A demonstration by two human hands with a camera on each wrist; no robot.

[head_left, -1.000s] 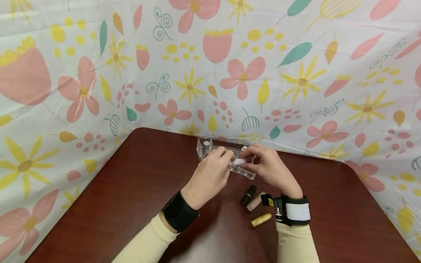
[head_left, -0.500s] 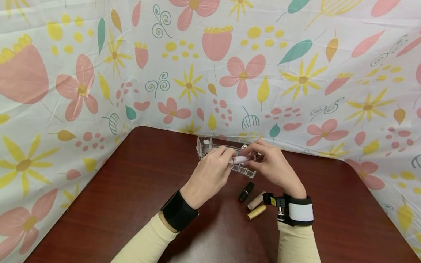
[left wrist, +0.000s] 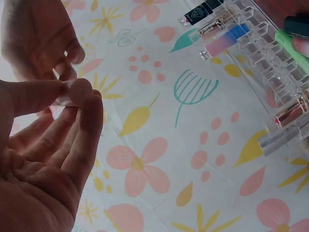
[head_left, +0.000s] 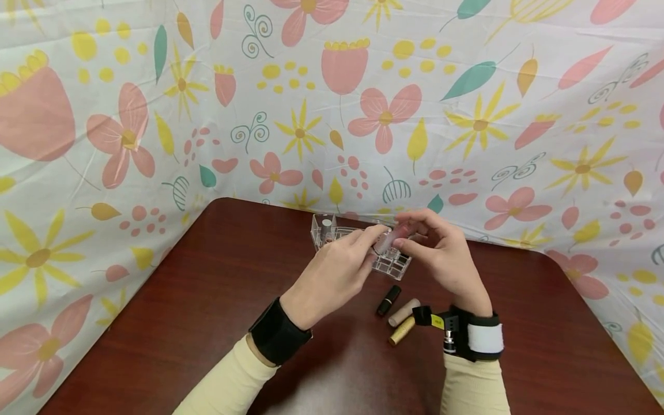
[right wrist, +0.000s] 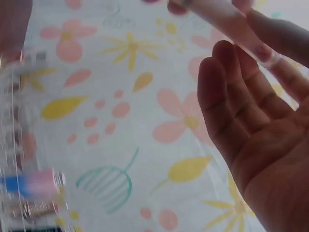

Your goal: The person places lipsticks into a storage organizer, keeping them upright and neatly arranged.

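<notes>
Above the table, both hands meet at a pale pink, translucent lip gloss tube [head_left: 385, 242]. My left hand [head_left: 332, 268] pinches its near end; in the left wrist view the round end [left wrist: 81, 92] shows between thumb and forefinger. My right hand [head_left: 448, 253] holds the other end, thumb [right wrist: 280, 36] along its side in the right wrist view, remaining fingers loosely bent below. Just behind the hands stands a clear acrylic organizer [head_left: 399, 268], partly hidden by the left hand. Several cosmetics stand in its slots, among them a blue-and-pink tube [left wrist: 227, 41] and a green one [left wrist: 291, 50].
On the brown table [head_left: 207, 300], in front of the organizer, lie a black lipstick [head_left: 389, 300], a beige tube [head_left: 403, 312] and a gold tube [head_left: 402, 331] close by the right wrist. A flower-print cloth [head_left: 301, 75] hangs behind and along the left side.
The lip gloss tube has gone from nearly level to slanting up to the right. My right hand has shifted slightly right. The gold tube has rolled up against the beige one.
</notes>
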